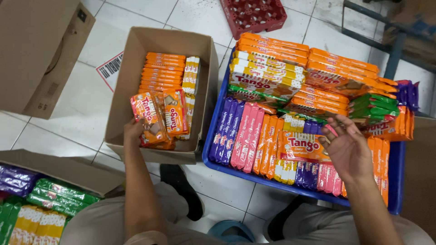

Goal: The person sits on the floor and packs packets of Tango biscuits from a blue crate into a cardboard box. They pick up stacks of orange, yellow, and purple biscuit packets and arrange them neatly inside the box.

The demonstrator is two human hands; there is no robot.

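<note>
The left hand (pixel 134 129) grips a bunch of orange wafer packs (pixel 159 115) just inside the near edge of the open box (pixel 136 59), whose far half already has orange packs stacked in rows. Right of the box, a blue crate (pixel 395 174) sits on the tiled floor (pixel 86 95), crammed with purple, pink, orange and green packs. The right hand (pixel 347 147) hovers over the crate, fingers spread wide, palm up, holding nothing
</note>
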